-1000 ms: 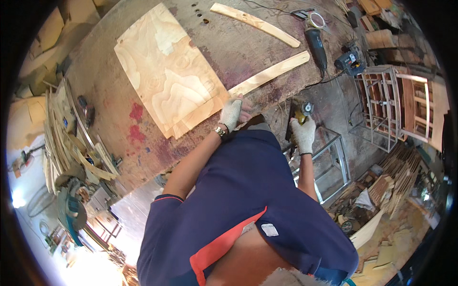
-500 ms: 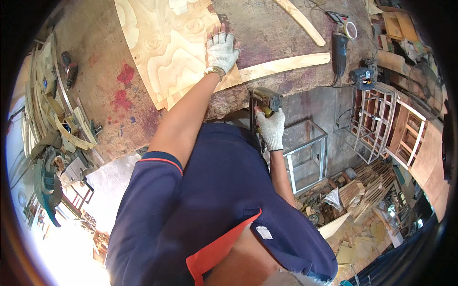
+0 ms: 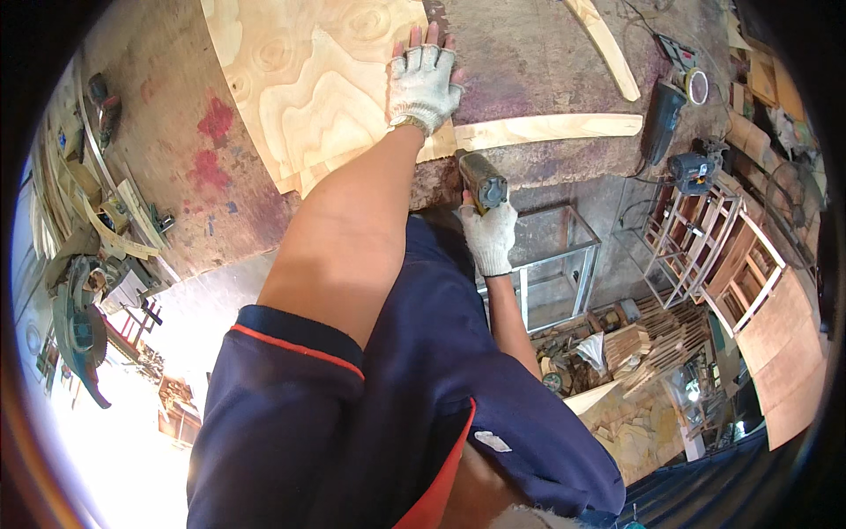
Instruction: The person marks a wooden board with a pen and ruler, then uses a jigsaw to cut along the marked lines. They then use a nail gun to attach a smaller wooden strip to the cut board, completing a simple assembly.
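My left hand (image 3: 425, 86), in a white fingerless glove, lies flat with fingers spread on the right edge of a pale plywood sheet (image 3: 304, 84). The sheet rests on a stained workbench (image 3: 198, 132). A curved wooden strip (image 3: 555, 130) runs right from the sheet's near corner. My right hand (image 3: 490, 234), also gloved, is closed around a dark nail gun (image 3: 484, 181) at the bench's near edge, just below where strip and sheet meet. The handle and most of the fingers' grip are hidden behind the tool and glove.
Another wooden strip (image 3: 608, 48) lies farther back. A tape roll (image 3: 696, 86) and a blue-black power tool (image 3: 692, 172) sit at the right. A drill (image 3: 104, 110) and thin strips lie left. Below the bench stand a metal frame (image 3: 586, 273) and scrap wood (image 3: 652, 339).
My right hand has raised the nail gun slightly, tilting its rear end toward me. My left hand stays flat on the sheet, and the whole view has shifted a little.
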A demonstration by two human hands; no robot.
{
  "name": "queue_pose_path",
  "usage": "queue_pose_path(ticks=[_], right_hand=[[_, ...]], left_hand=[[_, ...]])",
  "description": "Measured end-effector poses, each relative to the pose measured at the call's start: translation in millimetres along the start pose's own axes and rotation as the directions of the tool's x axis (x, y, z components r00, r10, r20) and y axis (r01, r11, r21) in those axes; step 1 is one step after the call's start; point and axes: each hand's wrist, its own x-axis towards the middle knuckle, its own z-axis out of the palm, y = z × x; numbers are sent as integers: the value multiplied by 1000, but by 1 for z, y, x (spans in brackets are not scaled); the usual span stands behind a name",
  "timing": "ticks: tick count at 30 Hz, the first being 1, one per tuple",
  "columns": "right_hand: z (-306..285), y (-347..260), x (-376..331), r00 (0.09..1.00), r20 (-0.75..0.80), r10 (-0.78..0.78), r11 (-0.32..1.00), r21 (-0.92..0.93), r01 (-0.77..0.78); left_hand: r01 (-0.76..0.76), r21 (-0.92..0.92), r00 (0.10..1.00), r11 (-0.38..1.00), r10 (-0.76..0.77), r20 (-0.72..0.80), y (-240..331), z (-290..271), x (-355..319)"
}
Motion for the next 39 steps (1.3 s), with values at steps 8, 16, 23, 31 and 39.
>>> queue_pose_path(ticks=[8, 16, 23, 31, 39], right_hand=[[-1, -13, -5, 1000, 15, 5, 999, -42, -5], [3, -12, -8, 998, 27, 55, 997, -53, -53], [-1, -21, -11, 999, -16, 31, 997, -69, -32], [2, -23, -8, 999, -5, 42, 997, -66, -43], [-3, -16, 1, 994, 83, 69, 996, -69, -63]], left_hand=[[-14, 72, 1000, 997, 13, 16, -1, -3, 1], [-23, 5, 1000, 1000, 23, -4, -2, 0, 1], [-20, 23, 1000, 1000, 20, -14, -1, 0, 0], [-19, 37, 1000, 999, 19, 4, -1, -2, 0], [-11, 4, 1000, 1000, 11, -1, -1, 1, 1]])
